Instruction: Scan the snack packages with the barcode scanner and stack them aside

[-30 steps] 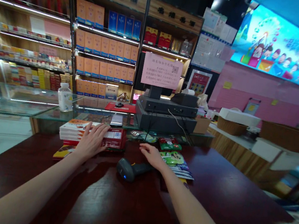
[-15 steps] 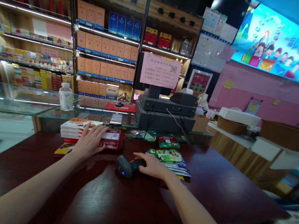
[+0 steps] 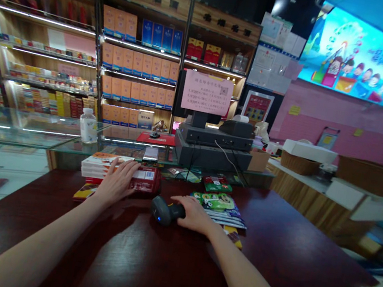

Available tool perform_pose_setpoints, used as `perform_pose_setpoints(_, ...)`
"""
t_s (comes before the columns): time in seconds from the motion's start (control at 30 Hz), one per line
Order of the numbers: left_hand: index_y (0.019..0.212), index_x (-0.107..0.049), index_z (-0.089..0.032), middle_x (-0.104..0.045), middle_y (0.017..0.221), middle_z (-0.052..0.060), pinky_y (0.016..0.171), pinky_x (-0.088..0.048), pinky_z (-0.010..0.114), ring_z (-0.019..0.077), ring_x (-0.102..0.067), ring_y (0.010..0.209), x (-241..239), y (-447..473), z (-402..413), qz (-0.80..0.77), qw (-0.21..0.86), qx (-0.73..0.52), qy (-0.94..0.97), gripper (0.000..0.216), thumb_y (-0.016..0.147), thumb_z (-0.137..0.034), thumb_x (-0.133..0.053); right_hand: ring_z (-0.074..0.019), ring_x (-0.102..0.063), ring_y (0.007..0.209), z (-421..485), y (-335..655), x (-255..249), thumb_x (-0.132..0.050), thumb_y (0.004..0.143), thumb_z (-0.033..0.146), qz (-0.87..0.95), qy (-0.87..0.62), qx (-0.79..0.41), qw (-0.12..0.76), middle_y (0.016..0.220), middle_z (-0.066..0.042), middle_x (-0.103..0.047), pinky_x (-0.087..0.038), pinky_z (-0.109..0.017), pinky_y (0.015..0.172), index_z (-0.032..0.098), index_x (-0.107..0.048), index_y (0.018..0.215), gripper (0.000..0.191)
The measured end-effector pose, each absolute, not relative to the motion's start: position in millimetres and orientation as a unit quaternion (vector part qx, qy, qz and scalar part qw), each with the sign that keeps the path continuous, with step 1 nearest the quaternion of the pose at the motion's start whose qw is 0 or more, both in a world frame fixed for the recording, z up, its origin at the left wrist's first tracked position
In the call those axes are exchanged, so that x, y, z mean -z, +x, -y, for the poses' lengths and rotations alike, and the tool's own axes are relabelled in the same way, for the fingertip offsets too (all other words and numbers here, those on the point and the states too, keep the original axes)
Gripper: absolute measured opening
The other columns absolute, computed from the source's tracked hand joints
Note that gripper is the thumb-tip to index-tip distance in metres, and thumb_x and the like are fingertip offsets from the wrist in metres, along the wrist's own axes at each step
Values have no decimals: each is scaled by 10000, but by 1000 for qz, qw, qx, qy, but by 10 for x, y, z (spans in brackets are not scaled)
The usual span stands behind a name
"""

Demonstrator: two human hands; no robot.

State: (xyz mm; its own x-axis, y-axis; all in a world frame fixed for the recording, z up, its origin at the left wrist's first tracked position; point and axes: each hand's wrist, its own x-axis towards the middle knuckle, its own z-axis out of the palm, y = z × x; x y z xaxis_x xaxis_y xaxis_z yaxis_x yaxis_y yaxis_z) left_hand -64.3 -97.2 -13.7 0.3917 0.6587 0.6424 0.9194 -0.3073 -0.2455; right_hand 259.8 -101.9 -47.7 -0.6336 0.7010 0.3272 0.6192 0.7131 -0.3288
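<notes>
My left hand [image 3: 117, 184] lies with its fingers stretched out across the inner edge of a stack of white-and-orange boxes [image 3: 96, 166] and a dark red packet [image 3: 146, 179] with a barcode label. A yellow-and-brown packet [image 3: 85, 191] pokes out under the stack. Low over the dark wooden counter, my right hand [image 3: 195, 215] is wrapped round the handle of a black barcode scanner [image 3: 162, 211]. A blue light glows on its head, which points left. Just beyond that hand lie a green snack packet [image 3: 218, 201] and several bluish-white packets [image 3: 228, 219]. A yellow packet [image 3: 233, 237] shows beside my right forearm.
Behind the counter [image 3: 127, 256] stands a cash register [image 3: 211, 154] with a pink sign [image 3: 207, 93]. A bottle [image 3: 88, 126] is on the glass case at left, and a phone [image 3: 151, 153] lies near the stack. A red-and-green packet [image 3: 217, 184] sits before the register.
The view has shifted slightly. My right forearm has moved a little, uncovering more of the yellow packet beside it. My left hand stays on the boxes and red packet.
</notes>
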Motion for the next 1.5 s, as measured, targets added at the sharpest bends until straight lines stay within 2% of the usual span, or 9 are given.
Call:
perform_pose_setpoints(0.2, 1450, -413, -207, -543, 1434, 145, 1226, -111, 550, 305, -442, 1379, 99, -616, 965, 514, 288, 223, -777, 700, 788, -274, -631, -254, -670, 1049, 1002, 2521, 254, -670, 677, 179, 868, -382, -115, 295, 1144, -46, -722, -448, -377, 968, 255, -558, 1343, 680)
perform_pose_setpoints(0.4, 1447, -418, -191, -535, 1443, 143, 1230, -96, 549, 306, -440, 1377, 110, -607, 949, 518, 292, 222, -773, 695, 787, -244, -629, -216, -660, 1142, 930, 2471, 111, -683, 725, 172, 858, -323, -189, 352, 1249, -19, -696, -449, -371, 1036, 293, -470, 1431, 747)
perform_pose_setpoints(0.63, 1459, -400, -173, -527, 1453, 145, 1231, -78, 554, 305, -416, 1396, 120, -649, 939, 529, 312, 209, -761, 706, 791, -236, -620, -212, -622, 1214, 903, 2484, 36, -701, 756, 180, 862, -285, -227, 351, 1305, -28, -669, -420, -389, 1087, 292, -427, 1467, 770)
perform_pose_setpoints(1.5, 1425, -449, -144, -537, 1438, 166, 1221, -98, 572, 332, -426, 1387, 116, -664, 900, 516, 308, 230, -765, 678, 774, -198, -632, -225, -638, 1177, 840, 2467, 64, -710, 753, 175, 865, -285, -219, 351, 1262, -31, -692, -410, -396, 1070, 291, -422, 1478, 789)
